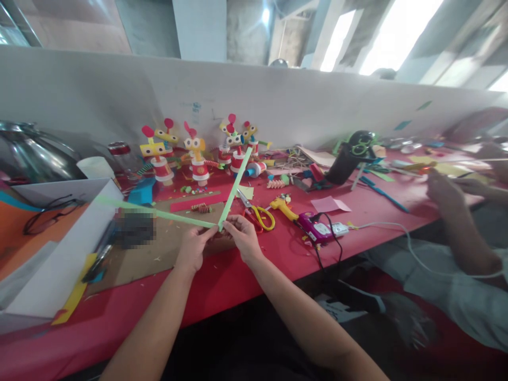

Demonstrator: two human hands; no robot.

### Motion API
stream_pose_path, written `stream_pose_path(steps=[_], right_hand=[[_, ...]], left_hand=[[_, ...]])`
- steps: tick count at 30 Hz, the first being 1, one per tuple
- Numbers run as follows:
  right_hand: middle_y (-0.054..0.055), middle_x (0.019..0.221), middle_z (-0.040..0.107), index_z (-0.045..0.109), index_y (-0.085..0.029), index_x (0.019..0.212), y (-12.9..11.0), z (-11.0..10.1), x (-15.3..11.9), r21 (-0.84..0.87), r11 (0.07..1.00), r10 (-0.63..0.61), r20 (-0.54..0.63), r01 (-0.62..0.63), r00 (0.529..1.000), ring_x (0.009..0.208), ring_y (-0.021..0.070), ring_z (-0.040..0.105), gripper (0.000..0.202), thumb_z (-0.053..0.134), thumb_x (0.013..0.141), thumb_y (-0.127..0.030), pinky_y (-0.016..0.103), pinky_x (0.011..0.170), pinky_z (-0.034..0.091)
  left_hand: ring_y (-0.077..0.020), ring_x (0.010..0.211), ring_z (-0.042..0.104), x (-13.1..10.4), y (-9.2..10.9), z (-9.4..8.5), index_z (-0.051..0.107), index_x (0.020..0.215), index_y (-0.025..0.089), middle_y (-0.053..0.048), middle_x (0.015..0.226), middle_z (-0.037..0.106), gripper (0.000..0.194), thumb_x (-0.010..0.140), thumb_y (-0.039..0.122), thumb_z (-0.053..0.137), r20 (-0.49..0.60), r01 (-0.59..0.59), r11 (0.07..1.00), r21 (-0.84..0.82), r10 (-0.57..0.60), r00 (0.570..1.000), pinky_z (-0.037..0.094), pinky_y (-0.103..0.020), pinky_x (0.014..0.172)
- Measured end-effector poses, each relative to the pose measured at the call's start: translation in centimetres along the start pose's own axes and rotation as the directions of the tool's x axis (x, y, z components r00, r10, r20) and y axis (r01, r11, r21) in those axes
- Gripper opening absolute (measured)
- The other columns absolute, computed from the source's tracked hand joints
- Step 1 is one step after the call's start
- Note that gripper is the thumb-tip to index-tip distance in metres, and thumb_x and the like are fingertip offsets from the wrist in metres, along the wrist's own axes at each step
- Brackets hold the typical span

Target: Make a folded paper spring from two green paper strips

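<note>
Two long green paper strips meet at a corner between my fingertips. My left hand (195,246) is closed, pinching the end of the left green paper strip (170,214), which stretches off to the left. In a pinch too, my right hand (243,237) grips the right green paper strip (235,191), which slants up and away. Whether the ends are stuck together or folded, I cannot tell. Just right of my hands lie scissors (265,218) with yellow and red handles. A brown cardboard sheet (159,259) is beneath and left of my left hand.
Several paper-cup figures (162,168) stand along the back wall. A yellow glue gun (283,207) and a purple power strip (315,227) lie to the right. At left is a white box (59,264) with glasses. A co-worker's hand (438,190) is at far right.
</note>
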State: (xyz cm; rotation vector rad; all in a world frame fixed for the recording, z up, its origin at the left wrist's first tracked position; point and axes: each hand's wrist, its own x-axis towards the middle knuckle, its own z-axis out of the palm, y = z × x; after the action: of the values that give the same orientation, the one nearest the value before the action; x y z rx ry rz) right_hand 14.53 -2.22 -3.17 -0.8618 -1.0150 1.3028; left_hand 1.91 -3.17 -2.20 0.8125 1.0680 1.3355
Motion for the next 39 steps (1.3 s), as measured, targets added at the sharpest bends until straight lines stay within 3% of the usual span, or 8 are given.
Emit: stream_pose_path(steps=[6, 13, 19, 24, 29, 33, 39], right_hand=[[-0.002, 0.065, 0.056, 0.059, -0.019, 0.069, -0.29, 0.07, -0.43, -0.278, 0.950, -0.112, 0.130, 0.145, 0.985, 0.057, 0.0113, 0.048, 0.022, 0.065, 0.073, -0.040, 0.023, 0.053, 0.036], [0.000, 0.063, 0.053, 0.059, -0.019, 0.063, -0.37, 0.11, -0.73, -0.421, 0.867, -0.214, 0.174, 0.269, 0.961, 0.062, 0.0137, 0.048, 0.026, 0.057, 0.081, -0.038, 0.024, 0.059, 0.037], [-0.001, 0.057, 0.050, 0.061, -0.019, 0.060, -0.37, -0.20, -0.49, -0.351, 0.915, -0.152, 0.161, 0.200, 0.975, 0.057, 0.0127, 0.046, 0.027, 0.057, 0.079, -0.038, 0.024, 0.055, 0.035], [-0.003, 0.055, 0.050, 0.058, -0.018, 0.060, 0.13, -0.22, -0.24, -0.242, 0.968, -0.033, 0.156, 0.070, 0.987, 0.053, 0.0106, 0.045, 0.028, 0.059, 0.076, -0.040, 0.023, 0.051, 0.034], [-0.003, 0.057, 0.055, 0.056, -0.018, 0.062, 0.16, -0.04, -0.25, -0.233, 0.970, -0.046, 0.114, 0.072, 0.992, 0.054, 0.0106, 0.049, 0.026, 0.063, 0.074, -0.040, 0.021, 0.050, 0.037], [-0.002, 0.060, 0.062, 0.060, -0.018, 0.071, -0.19, 0.20, -0.41, -0.079, 0.997, -0.018, 0.087, 0.025, 0.996, 0.054, 0.0119, 0.056, 0.022, 0.067, 0.071, -0.039, 0.022, 0.052, 0.043], [-0.002, 0.056, 0.062, 0.063, -0.017, 0.069, -0.15, 0.26, -0.39, 0.038, 0.997, 0.058, 0.041, -0.060, 0.997, 0.047, 0.0100, 0.056, 0.022, 0.070, 0.068, -0.038, 0.021, 0.050, 0.046]], left_hand=[[-0.0109, 0.058, 0.053, 0.21, -0.24, -0.30, 0.072, 0.072, 0.015, 0.000, 0.059, 0.064, 0.025, 0.053, 0.029, 0.081, -0.046, -0.070, 0.998, 0.004, 0.070, 0.997, 0.038, -0.024, 0.060], [-0.0097, 0.057, 0.051, -0.08, 0.12, -0.04, 0.071, 0.067, 0.014, 0.001, 0.055, 0.061, 0.023, 0.050, 0.025, 0.082, -0.034, -0.004, 0.998, -0.055, 0.002, 0.999, 0.036, -0.023, 0.057], [-0.0123, 0.063, 0.058, -0.08, 0.02, 0.02, 0.072, 0.072, 0.013, -0.004, 0.067, 0.068, 0.024, 0.052, 0.024, 0.081, 0.019, 0.016, 0.995, -0.096, -0.015, 1.000, 0.039, -0.024, 0.059], [-0.0119, 0.060, 0.057, 0.07, -0.22, -0.04, 0.072, 0.072, 0.014, -0.003, 0.065, 0.068, 0.023, 0.054, 0.025, 0.080, 0.023, 0.003, 0.997, -0.082, -0.001, 1.000, 0.041, -0.025, 0.060], [-0.0098, 0.057, 0.055, 0.11, -0.25, -0.12, 0.071, 0.068, 0.013, -0.002, 0.061, 0.067, 0.021, 0.053, 0.026, 0.080, -0.012, -0.033, 0.999, -0.039, 0.033, 0.999, 0.038, -0.022, 0.057], [-0.0108, 0.055, 0.056, 0.03, -0.33, 0.02, 0.071, 0.066, 0.013, -0.002, 0.059, 0.067, 0.020, 0.053, 0.025, 0.080, -0.004, -0.019, 0.999, -0.050, 0.019, 1.000, 0.040, -0.024, 0.058], [-0.0171, 0.061, 0.063, 0.00, -0.14, 0.28, 0.070, 0.065, 0.012, -0.005, 0.063, 0.070, 0.019, 0.055, 0.026, 0.079, 0.007, 0.010, 0.993, -0.116, -0.010, 1.000, 0.045, -0.031, 0.066]])
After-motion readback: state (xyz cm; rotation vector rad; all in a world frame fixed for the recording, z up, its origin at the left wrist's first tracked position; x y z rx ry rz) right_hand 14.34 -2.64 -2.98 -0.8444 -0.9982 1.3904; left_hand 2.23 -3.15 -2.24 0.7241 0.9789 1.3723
